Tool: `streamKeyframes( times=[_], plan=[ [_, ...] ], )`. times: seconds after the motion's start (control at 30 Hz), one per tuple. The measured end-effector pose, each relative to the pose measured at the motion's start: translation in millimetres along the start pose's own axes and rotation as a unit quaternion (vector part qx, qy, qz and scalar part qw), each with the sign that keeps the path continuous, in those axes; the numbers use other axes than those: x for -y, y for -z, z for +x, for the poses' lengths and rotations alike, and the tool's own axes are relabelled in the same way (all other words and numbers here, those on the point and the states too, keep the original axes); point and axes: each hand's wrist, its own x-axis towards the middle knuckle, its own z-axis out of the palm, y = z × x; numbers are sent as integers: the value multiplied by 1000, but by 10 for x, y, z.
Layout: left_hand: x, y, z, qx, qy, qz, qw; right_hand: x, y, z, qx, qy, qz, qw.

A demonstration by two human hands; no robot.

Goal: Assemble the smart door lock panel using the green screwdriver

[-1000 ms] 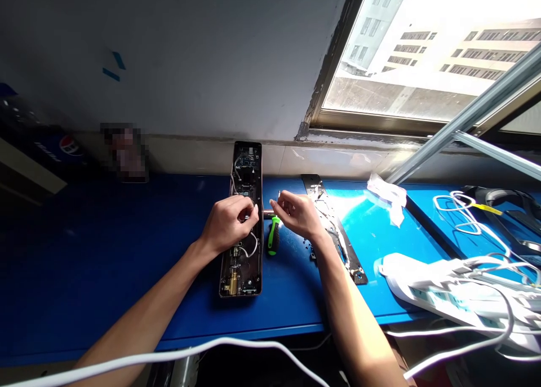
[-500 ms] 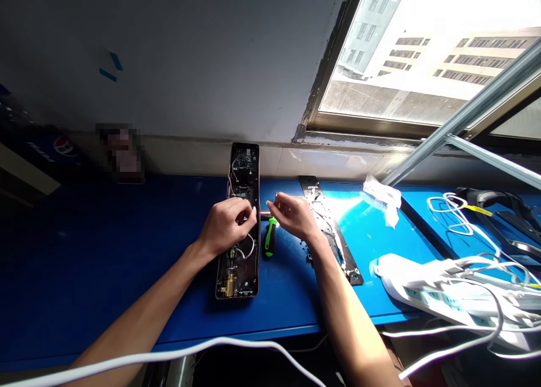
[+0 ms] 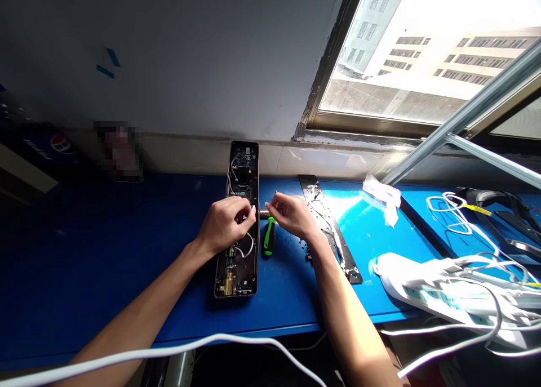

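A long black housing lies open on the blue table, showing a circuit board, white wires and a brass part. Over its middle, my left hand is closed with thumb and forefinger pinched; anything between them is hidden. My right hand hovers just right of the housing, its fingers also curled together, their contents too small to make out. Below it lies a green and black screwdriver handle. A short metallic piece shows between the two hands.
Right of my right hand lies a black plate with wires and small parts. Farther right are crumpled clear plastic and a white power strip with tangled cables. A white cable crosses in front. A metal strut slants by the window.
Both hands keep nearly the same pinched poses and places. The view has shifted very slightly; nothing is visibly taken up or let go.
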Motion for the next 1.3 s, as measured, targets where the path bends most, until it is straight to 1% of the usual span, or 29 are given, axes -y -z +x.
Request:
streamKeyframes(
  times=[0.3, 0.4, 0.47, 0.53, 0.6, 0.63, 0.7, 0.77, 0.87, 1.0, 1.07, 1.17, 1.23, 1.3],
  plan=[
    [31, -10, -18, 3, 3, 3, 1000, -14, 0, 19, 24, -29, -22, 999],
    [13, -9, -11, 0, 4, 4, 1000, -7, 14, 13, 43, -40, -33, 998],
    [-6, -8, -1, -17, 4, 7, 1000, -3, 21, 3, 59, -47, -42, 996],
    [-26, -6, 9, -52, 9, 28, 998, -5, 15, -5, 70, -54, -55, 995],
    [-42, -6, 15, -81, 26, 68, 994, -10, -6, -9, 78, -62, -67, 993],
    [-47, -6, 17, -84, 40, 87, 992, -11, -22, -8, 81, -67, -72, 992],
    [-51, -8, 19, -68, 70, 103, 990, -5, -63, -4, 89, -78, -76, 990],
    [-45, -9, 17, -44, 93, 87, 991, 11, -106, 0, 95, -95, -73, 988],
    [-23, -7, 12, -24, 106, 53, 993, 44, -146, 0, 95, -123, -49, 987],
    [-2, -15, 12, -11, 106, 37, 994, 69, -105, 6, 68, -143, 10, 987],
    [-15, -28, 16, -8, 113, 28, 993, 62, -53, 18, 32, -144, 42, 988],
    [-67, -33, 22, -5, 131, 18, 991, 27, 21, 34, -41, -142, 88, 985],
    [-110, -6, 26, 8, 146, 22, 989, -5, 59, 38, -75, -141, 124, 979],
    [-145, 48, 33, 31, 162, 33, 986, -34, 92, 35, -97, -141, 161, 972]
  ],
)
